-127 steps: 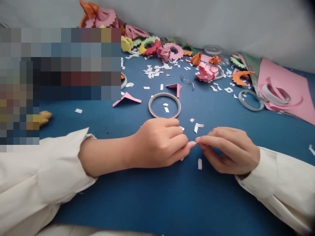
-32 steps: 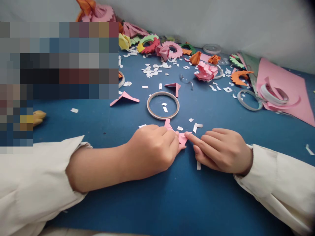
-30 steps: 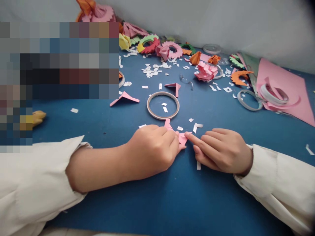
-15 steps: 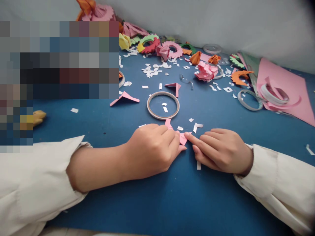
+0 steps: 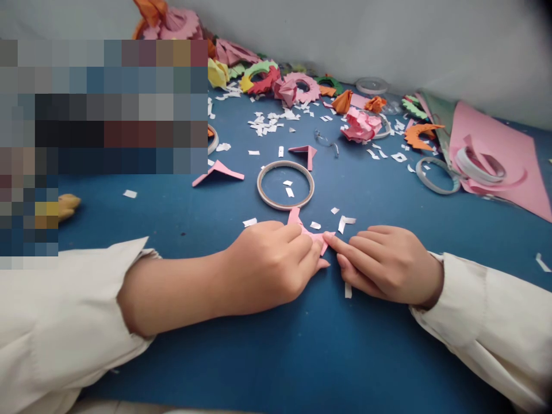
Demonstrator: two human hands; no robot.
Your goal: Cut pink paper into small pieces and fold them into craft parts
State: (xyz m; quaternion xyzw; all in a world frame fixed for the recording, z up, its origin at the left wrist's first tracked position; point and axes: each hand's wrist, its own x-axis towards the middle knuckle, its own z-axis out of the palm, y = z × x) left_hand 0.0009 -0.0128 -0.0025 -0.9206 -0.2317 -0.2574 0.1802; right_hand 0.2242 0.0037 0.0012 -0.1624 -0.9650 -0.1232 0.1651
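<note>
Low on the blue table, a folded pink paper piece (image 5: 295, 217) lies partly hidden beneath my fingers. My left hand (image 5: 276, 259) is closed, its bent fingertips and thumb pressing on the paper's middle. The index fingertip of my right hand (image 5: 383, 261) pins the paper's right tip, with the other fingers curled together and the thumb tucked under. Just beyond the paper lies a roll of double-sided tape (image 5: 260, 190). Two bent pink paper strips (image 5: 219, 168) rest behind my hands, one left of the roll and one behind it.
White scraps (image 5: 271, 122) litter the table. Along the wall lie crumpled and folded paper pieces, including an orange one (image 5: 343, 102) and a pink one (image 5: 361, 125). More tape rolls (image 5: 437, 183) and a pink sheet (image 5: 495, 129) are at right. A blurred patch covers the upper left.
My left fingers and thumb have shifted slightly down and right over the pink paper, baring more of its upper part. My right hand has hardly moved.
</note>
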